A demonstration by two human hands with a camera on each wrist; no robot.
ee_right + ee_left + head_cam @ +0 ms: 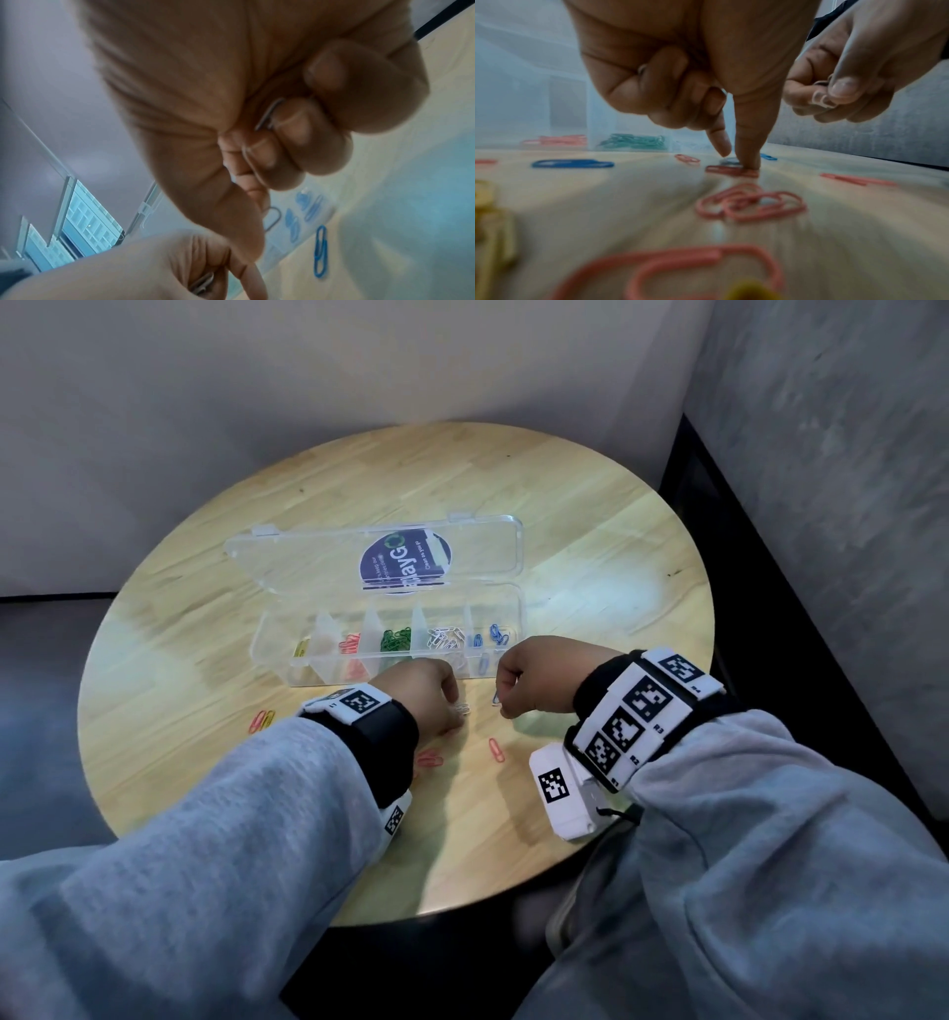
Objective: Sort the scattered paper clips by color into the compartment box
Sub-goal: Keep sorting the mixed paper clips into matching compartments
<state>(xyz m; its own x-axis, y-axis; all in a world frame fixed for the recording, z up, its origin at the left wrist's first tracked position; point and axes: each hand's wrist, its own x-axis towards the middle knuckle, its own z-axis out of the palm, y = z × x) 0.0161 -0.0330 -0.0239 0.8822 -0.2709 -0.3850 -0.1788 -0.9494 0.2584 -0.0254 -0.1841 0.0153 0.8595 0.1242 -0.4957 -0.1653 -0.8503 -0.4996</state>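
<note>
Grey walls and a dark floor surround the round light-wood table (590, 516) on which the work lies.

Left hand (423, 695): index finger and thumb extend down to the tabletop, the thumb tip (748, 154) pressing the end of a pink wire paper clip (731, 171); a silver clip (729, 161) lies between the two tips. The other fingers are curled, with silver clips (203, 284) gripped in the palm.

Right hand (539, 677): fingers tightly curled, held just above the table. A silver wire paper clip (496, 697) hangs pinched at the fingertips, and a second wire loop (270, 113) shows inside the fist.

Loose clips around the hands in the head view: one pink (496, 750) between the wrists, a pink pair (430, 758) by the left sleeve, three pink or orange (263, 719) further left. The left wrist view also shows a blue clip (572, 163) on the table.

Beyond the hands stands one clear plastic compartment box (277, 654), its lid (493, 546) open flat behind it and bearing a dark round sticker (405, 562). Compartments, left to right: yellow clips (300, 649), red (350, 643), green (396, 639), silver (445, 639), blue (493, 634). Counts inside cannot be told.
</note>
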